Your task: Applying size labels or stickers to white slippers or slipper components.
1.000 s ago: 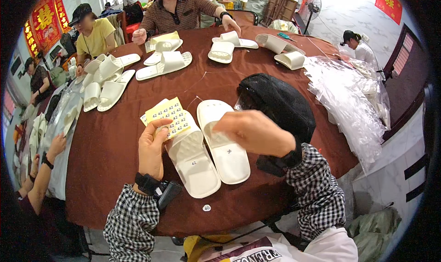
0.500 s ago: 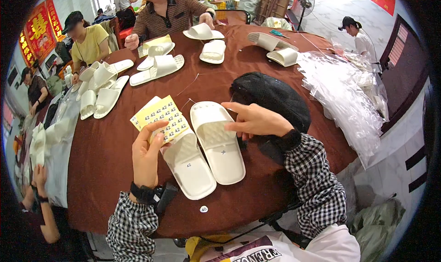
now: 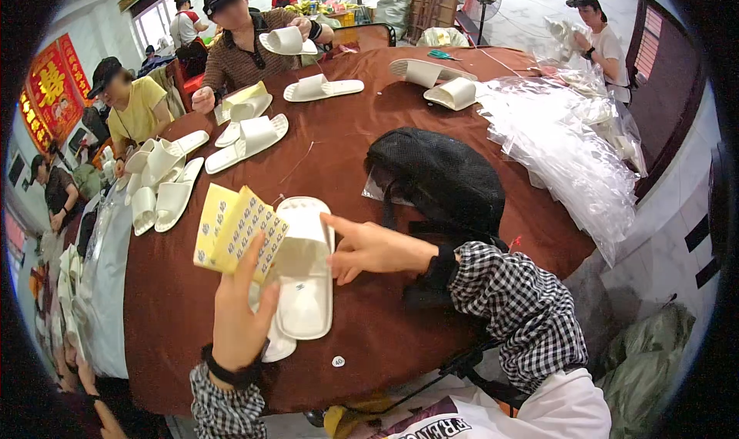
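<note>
My left hand (image 3: 240, 320) grips yellow sheets of number stickers (image 3: 235, 235) between thumb and fingers. The sheets are fanned, and hide part of the slippers behind them. A white slide slipper (image 3: 304, 316) lies on the brown cloth, toe end toward me, with a small printed mark on its sole. It partly overlaps a second white slipper (image 3: 279, 348), mostly hidden by my left hand. My right hand (image 3: 377, 248) is at the slipper's right edge, index finger stretched toward its strap, other fingers loosely bent. I cannot tell whether a sticker is on that fingertip.
A round sticker (image 3: 338, 361) lies near the table edge. Beyond my right hand sits a black mesh bag (image 3: 439, 173). Clear plastic bags (image 3: 558, 146) heap at right. More white slippers (image 3: 250, 143) lie across the table, where a co-worker (image 3: 239, 46) holds one.
The view has shifted. The sticker sheets have turned and fanned apart. The two near slippers, side by side before, now overlap. The co-worker opposite has raised a slipper off the table.
</note>
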`<action>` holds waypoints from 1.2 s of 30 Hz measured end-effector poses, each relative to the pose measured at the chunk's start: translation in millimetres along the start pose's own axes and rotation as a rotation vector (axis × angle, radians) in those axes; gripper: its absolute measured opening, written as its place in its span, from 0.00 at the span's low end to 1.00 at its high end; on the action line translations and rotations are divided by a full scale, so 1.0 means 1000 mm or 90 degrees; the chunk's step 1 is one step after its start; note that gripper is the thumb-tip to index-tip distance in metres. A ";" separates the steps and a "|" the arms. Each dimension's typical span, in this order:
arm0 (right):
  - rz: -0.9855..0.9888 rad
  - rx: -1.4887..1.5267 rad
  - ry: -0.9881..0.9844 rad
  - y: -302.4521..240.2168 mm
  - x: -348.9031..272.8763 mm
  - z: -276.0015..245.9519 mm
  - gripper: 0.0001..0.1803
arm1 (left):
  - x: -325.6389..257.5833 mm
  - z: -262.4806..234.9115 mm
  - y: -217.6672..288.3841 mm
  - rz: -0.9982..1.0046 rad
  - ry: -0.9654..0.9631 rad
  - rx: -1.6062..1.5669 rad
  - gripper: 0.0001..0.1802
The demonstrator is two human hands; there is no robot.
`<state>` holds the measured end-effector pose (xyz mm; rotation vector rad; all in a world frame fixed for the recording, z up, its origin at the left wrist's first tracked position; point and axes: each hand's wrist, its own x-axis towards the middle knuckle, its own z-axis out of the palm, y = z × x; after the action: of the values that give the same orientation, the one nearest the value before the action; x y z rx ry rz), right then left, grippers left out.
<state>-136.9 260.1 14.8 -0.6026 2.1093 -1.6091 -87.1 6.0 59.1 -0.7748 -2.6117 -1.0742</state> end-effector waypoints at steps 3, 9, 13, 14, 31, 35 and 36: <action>-0.024 -0.110 -0.041 -0.011 0.004 0.013 0.43 | -0.022 -0.003 0.015 0.042 -0.088 0.157 0.39; -0.137 -0.155 -0.106 0.004 0.005 0.017 0.42 | -0.045 0.007 0.010 0.056 -0.305 0.276 0.38; -0.155 -0.188 -0.084 -0.006 0.004 0.011 0.35 | -0.046 0.001 -0.009 0.072 -0.345 0.310 0.31; -0.190 -0.204 -0.052 -0.007 0.003 0.008 0.32 | -0.045 0.001 -0.011 0.073 -0.341 0.310 0.31; -0.098 -0.605 0.370 -0.068 -0.051 -0.165 0.21 | -0.057 -0.095 -0.125 -0.187 -0.265 0.330 0.28; 0.126 -0.360 0.444 -0.024 -0.058 -0.251 0.20 | -0.065 -0.133 -0.177 -0.134 -0.269 0.277 0.39; 0.093 -0.469 0.433 -0.001 -0.067 -0.285 0.19 | -0.057 -0.137 -0.180 -0.152 -0.264 0.217 0.42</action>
<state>-244.0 522.3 90.0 -0.0717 3.1924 -0.9882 -137.3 -219.7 28.9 -0.6755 -3.1840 -0.5258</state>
